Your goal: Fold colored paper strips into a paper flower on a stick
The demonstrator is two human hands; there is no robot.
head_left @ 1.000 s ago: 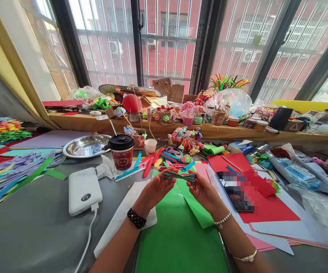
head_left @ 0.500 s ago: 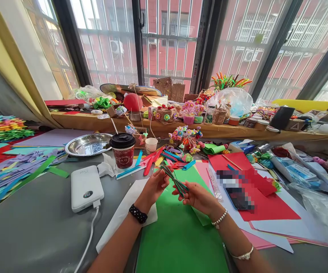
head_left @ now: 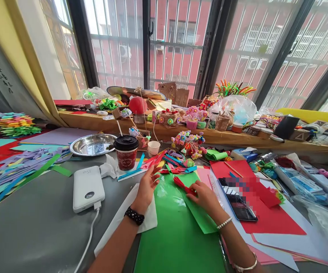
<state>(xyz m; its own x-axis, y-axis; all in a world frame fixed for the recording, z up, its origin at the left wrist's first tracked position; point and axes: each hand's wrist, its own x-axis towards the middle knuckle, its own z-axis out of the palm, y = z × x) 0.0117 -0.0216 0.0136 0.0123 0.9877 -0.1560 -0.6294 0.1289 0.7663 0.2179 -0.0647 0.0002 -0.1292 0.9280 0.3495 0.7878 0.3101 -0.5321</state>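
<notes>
My right hand [head_left: 205,195] is closed, pinching a narrow red paper piece [head_left: 181,184] whose far end looks pleated or cut into strips. It is over a sheet of green paper [head_left: 202,218] lying on the glossy green mat [head_left: 175,246]. To the left, my left hand [head_left: 146,189] is raised with its fingers apart and nothing visible in them. White paper [head_left: 149,220] lies under the left wrist. Just beyond both hands, red, blue and green paper strips [head_left: 175,159] lie in a loose pile.
On the left are a white power bank [head_left: 88,189] with a cable, a lidded red cup [head_left: 126,155] and a metal plate [head_left: 80,151]. A phone [head_left: 235,201] rests on red paper [head_left: 278,220] at right. Craft flowers [head_left: 188,140] stand behind the strips.
The bundle of thin green stems that both hands held is out of them. My right hand now grips the red paper piece. My left hand has opened, apart from the right.
</notes>
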